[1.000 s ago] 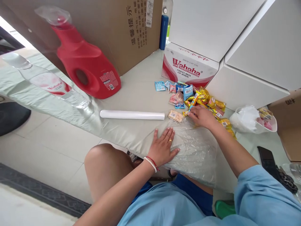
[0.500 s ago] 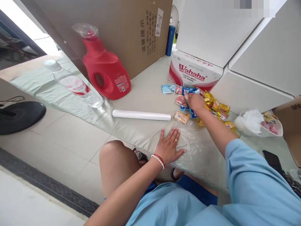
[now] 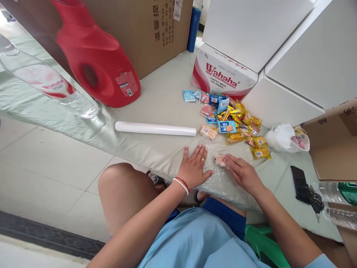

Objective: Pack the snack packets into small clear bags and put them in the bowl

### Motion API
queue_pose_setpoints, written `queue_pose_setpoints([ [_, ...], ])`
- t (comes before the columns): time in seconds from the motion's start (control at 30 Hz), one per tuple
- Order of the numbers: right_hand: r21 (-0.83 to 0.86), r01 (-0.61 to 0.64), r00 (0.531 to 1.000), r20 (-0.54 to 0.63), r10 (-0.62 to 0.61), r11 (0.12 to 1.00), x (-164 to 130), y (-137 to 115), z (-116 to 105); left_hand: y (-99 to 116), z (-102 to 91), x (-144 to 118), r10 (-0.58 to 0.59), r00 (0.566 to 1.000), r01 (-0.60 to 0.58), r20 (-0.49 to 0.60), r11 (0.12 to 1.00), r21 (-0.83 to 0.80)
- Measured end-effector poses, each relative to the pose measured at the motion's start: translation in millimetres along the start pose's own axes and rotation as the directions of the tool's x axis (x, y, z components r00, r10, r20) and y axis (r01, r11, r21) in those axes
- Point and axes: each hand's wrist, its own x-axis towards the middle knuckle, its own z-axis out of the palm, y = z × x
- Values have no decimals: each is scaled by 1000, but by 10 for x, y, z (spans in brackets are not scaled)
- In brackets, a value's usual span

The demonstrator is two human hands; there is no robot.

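The left hand [image 3: 194, 166] lay flat, fingers spread, on the clear crinkled plastic bag [image 3: 227, 182] at the tabletop's near edge; the right hand [image 3: 242, 172], fingers loosely extended, touched a small pink snack packet [image 3: 219, 160] on it; the pile of colourful wrapped snacks [image 3: 237, 121] lay just beyond, the white paper roll [image 3: 155, 128] to the left.

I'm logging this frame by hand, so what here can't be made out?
- Head view: small pink packet under the right hand; fingertips cover part, print too small.
- Clear plastic bag: the left hand and the table edge hide its opening.
- Red jug and water bottle: tops cut off by the frame edge, blurred.
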Motion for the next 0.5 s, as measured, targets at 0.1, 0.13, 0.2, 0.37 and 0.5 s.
queue_pose_setpoints([
  [0.1, -6, -4, 1000, 27, 4, 1000, -38, 5, 78, -4, 5, -3, 11, 1000, -11, 4, 1000, 24],
  [0.13, -17, -17, 1000, -13, 17, 1000, -12, 13, 93, -4, 6, -4, 14, 1000, -14, 7, 999, 32],
  [0.2, -68, -23, 997, -69, 18, 997, 77, 32, 134, -4, 5, -6, 13, 1000, -14, 12, 999, 49],
  [0.37, -105, 39, 998, 45, -34, 994, 271, 122, 260, 4, 3, -7, 10, 1000, -12, 18, 997, 79],
  [0.5, -24, 13, 996, 92, -11, 1000, 310, 235, 170, 2, 9, -2, 12, 1000, -14, 16, 996, 90],
])
